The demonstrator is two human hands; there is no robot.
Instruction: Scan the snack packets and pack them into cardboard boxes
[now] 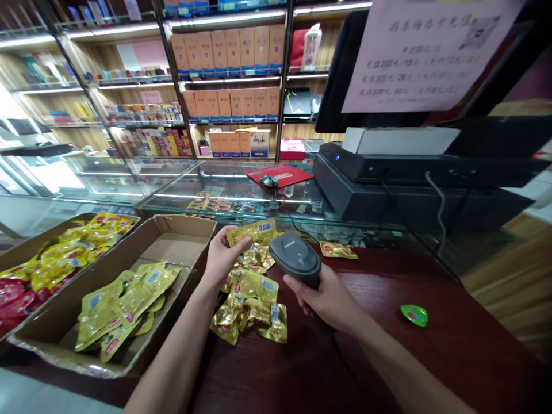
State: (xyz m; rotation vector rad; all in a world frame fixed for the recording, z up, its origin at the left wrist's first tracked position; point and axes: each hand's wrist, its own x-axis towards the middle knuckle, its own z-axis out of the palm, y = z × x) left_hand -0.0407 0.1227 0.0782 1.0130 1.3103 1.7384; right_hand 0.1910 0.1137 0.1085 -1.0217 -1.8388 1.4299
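Pinched in my left hand (224, 253) is a gold snack packet (260, 232), its barcode label facing up. My right hand (330, 296) grips a dark grey barcode scanner (295, 257) by its handle, with the scanner's head close to the right of that packet. Below both hands, a loose pile of gold snack packets (254, 310) lies on the dark red counter (362, 368). To the left of my left forearm, an open cardboard box (172, 241) holds several more gold packets (129, 305).
Another box (8, 253) with yellow and red packets stands far left. On the right lie a single gold packet (338, 250) and a green packet (414, 315). Behind are a glass display case (207, 178), a mouse (268, 182), a monitor (345, 63) and a black cash drawer (388, 201).
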